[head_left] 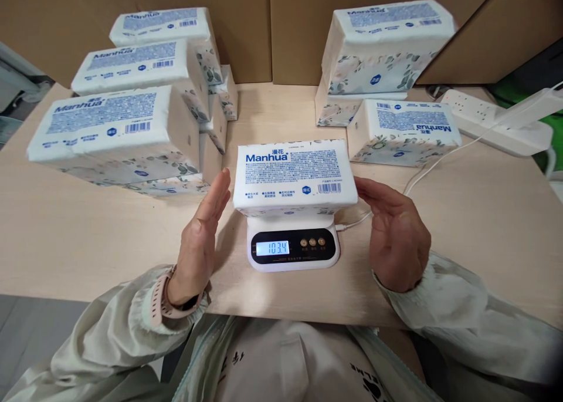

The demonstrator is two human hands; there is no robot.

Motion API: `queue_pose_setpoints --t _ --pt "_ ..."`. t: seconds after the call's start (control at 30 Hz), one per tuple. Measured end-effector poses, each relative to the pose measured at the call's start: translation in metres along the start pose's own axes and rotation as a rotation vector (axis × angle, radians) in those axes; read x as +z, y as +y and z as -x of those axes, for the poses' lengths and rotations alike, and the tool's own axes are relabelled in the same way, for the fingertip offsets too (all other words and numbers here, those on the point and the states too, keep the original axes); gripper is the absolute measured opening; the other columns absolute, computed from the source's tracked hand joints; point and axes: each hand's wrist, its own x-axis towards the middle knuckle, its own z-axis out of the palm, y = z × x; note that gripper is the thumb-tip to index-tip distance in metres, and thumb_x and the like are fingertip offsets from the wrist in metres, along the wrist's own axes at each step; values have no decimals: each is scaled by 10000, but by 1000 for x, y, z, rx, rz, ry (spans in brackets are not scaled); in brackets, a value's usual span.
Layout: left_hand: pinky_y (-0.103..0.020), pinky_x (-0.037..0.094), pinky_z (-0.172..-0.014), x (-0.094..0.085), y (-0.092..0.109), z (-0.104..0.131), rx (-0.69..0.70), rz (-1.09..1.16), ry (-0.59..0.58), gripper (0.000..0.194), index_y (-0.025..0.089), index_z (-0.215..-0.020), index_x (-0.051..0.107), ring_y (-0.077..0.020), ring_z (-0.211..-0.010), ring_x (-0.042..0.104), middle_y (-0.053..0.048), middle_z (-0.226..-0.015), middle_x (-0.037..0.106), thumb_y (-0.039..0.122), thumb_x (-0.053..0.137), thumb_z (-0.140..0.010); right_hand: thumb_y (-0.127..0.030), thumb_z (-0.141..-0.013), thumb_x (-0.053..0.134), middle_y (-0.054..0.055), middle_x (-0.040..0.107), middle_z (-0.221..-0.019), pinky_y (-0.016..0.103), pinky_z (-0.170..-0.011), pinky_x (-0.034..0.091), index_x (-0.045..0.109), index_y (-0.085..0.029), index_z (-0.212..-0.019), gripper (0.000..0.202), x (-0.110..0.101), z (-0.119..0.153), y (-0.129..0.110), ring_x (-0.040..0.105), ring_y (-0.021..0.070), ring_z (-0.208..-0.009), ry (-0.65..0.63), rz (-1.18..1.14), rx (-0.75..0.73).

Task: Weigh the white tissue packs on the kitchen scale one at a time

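Pale tabletop [281,111] bears a rounded scale [294,250], boxy pack [295,179] atop, flattish hands [196,249] apart.

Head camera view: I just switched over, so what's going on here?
A person has a Manhua tissue pack resting on a digital scale, its lit display seeming to read 103.4. The left hand is open beside the pack, not touching it; the right hand is open at the other end, and whether its fingertips touch is hard to tell. More Manhua packs are stacked at back left, with others near a white power strip at back right.
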Motion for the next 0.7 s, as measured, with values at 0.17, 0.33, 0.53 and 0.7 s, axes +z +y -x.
queue_pose_setpoints --t 0.17,0.33,0.53,0.7 --pt "-562 200 -1438 -1 1 1 -9 -8 10 550 427 -1623 531 -291 -1697 262 92 -1744 413 595 367 -1125 -396 -1091 468 47 789 -1266 581 -1110 562 773 -337 -1252 350 1 -1 3 716 319 -1244 54 3 -100" --pt "-587 206 -1434 -1 0 1 1 -38 18 575 439 -1615 538 -304 -1694 274 91 -1738 427 645 325 -1122 -367 -1099 462 51 781 -1101 505 -996 553 785 -299 -1109 330 1 -2 2 713 276 -1091 79 38 -119" --pt "-579 207 -1433 -1 1 1 8 -15 27 549 418 -1607 557 -312 -1691 282 61 -1732 445 613 375 -1127 -377 -1101 473 67 768 -1039 501 -967 532 778 -287 -1018 328 1 -2 -2 708 278 -1024 105 97 -139" --pt "-601 193 -1428 -2 -1 3 22 -16 36 575 383 -1637 527 -319 -1692 275 48 -1741 431 585 336 -1134 -371 -1098 453 69 781 -1075 511 -961 527 782 -312 -1029 341 -1 -1 -2 710 294 -1060 110 127 -130"
